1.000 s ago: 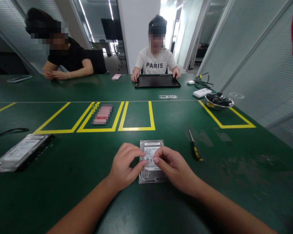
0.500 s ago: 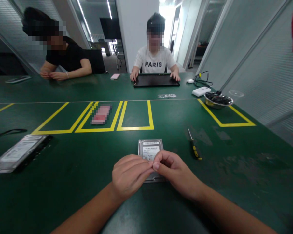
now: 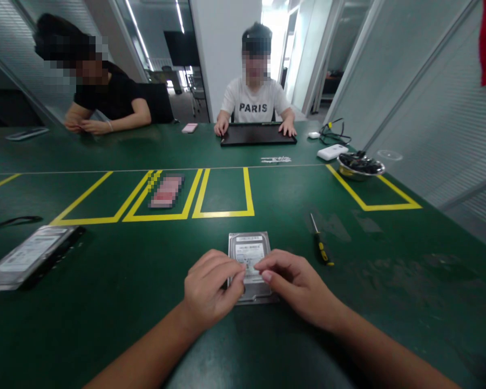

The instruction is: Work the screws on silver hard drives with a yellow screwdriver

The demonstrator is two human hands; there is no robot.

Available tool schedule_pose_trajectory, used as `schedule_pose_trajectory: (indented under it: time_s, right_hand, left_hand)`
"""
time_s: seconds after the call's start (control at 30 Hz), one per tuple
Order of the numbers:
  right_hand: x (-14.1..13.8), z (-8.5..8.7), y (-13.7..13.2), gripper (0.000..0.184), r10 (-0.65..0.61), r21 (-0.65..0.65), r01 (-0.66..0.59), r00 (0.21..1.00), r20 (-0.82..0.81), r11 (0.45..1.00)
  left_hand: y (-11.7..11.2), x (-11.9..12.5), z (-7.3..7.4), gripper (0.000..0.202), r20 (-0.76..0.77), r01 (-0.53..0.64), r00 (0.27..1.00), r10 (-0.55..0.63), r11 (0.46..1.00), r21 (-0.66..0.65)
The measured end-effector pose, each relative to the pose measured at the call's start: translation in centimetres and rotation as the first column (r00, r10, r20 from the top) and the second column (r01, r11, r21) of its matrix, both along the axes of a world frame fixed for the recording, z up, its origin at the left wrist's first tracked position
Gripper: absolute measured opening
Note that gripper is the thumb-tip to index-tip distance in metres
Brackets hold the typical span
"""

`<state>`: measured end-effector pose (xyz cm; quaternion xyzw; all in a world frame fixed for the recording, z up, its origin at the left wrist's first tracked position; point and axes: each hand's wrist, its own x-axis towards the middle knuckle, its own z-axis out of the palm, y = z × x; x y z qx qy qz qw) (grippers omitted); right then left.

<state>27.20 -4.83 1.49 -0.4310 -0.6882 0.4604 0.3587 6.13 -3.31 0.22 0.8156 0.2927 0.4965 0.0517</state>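
Observation:
A silver hard drive (image 3: pixel 249 251) with a white label lies flat on the green table in front of me. My left hand (image 3: pixel 213 289) is over its left side, thumb and fingertips pinched together; whatever is between them, if anything, is too small to make out. Over the drive's right side, my right hand (image 3: pixel 299 286) has its thumb and forefinger slightly apart, with nothing visible between them. A narrow gap separates the two hands. To the right lies a black and yellow screwdriver (image 3: pixel 321 246), its tip pointing away from me.
A larger hard drive (image 3: pixel 28 256) lies at the left. Yellow tape (image 3: pixel 222 214) marks boxes across the table, one around a pink blurred object (image 3: pixel 167 192). A metal bowl (image 3: pixel 360 168) of dark items stands at the far right. Two people sit opposite, one touching a black panel (image 3: pixel 259 135).
My fingertips, touching each other before, have come apart. The left hand has drawn slightly left and the right thumb and forefinger have parted, uncovering more of the drive's label.

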Motion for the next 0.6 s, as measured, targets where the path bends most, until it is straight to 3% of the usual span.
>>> schedule_pose_trajectory:
  time_s: [0.03,0.1,0.17,0.4,0.6]
  right_hand:
    - [0.3,-0.2,0.2,0.022,-0.041,0.133,0.024,0.991,0.125,0.991]
    - [1.0,-0.7,0.6,0.021,-0.134,0.384,-0.013,0.926,0.354,0.923]
    - [1.6,-1.1,1.0,0.021,-0.193,0.521,-0.106,0.852,0.487,0.847]
    - [2.8,-0.9,1.3,0.019,-0.268,0.646,-0.271,0.746,0.609,0.714]
    - [3.3,-0.5,1.3,0.020,-0.313,0.647,-0.298,0.686,0.656,0.702]
  left_hand:
    - [0.0,0.0,0.0,0.012,0.020,-0.013,1.000,0.014,0.999,-0.037]
    - [0.1,0.0,-0.3,0.010,0.059,-0.033,0.997,0.039,0.993,-0.112]
    - [0.1,0.0,-0.5,0.010,0.088,-0.032,0.995,0.048,0.985,-0.167]
    - [0.0,0.0,-0.7,0.009,0.100,-0.014,0.994,0.040,0.969,-0.248]
    - [0.0,0.0,-0.8,0.008,0.041,-0.013,0.999,0.029,0.939,-0.344]
